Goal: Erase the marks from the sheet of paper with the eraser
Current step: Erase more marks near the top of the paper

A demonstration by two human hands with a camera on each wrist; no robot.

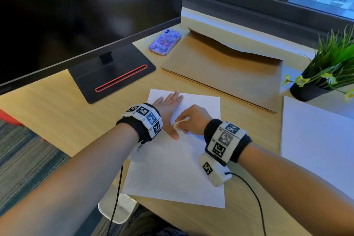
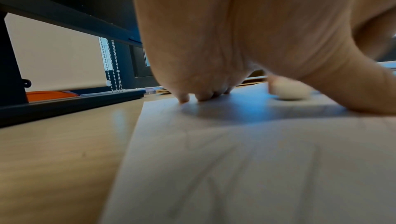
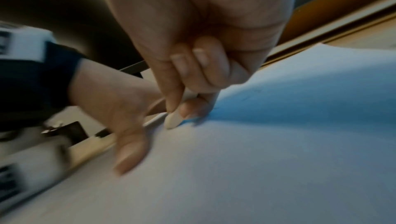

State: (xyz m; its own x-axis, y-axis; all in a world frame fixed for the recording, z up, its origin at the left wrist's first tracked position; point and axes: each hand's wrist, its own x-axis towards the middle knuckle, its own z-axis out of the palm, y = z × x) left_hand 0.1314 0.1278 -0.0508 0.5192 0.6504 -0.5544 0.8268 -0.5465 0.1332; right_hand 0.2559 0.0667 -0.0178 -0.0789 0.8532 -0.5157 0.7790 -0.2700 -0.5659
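A white sheet of paper [image 1: 172, 174] lies on the wooden desk in front of me. My left hand [image 1: 169, 105] lies flat on its upper left part, fingers straight and thumb spread toward me, pressing the sheet [image 2: 235, 168] down. My right hand [image 1: 191, 119] pinches a small white eraser [image 1: 177, 125] between thumb and fingers, its tip on the paper just beside the left thumb. The right wrist view shows the eraser [image 3: 173, 120] touching the sheet [image 3: 278, 151]. Faint pencil lines show on the paper in the left wrist view.
A monitor [image 1: 86, 15] on a black stand [image 1: 115, 74] fills the back left. A phone [image 1: 165, 42] and a flat brown cardboard envelope [image 1: 226, 69] lie behind the sheet. A potted plant [image 1: 329, 67] and another white sheet [image 1: 316, 140] are at the right.
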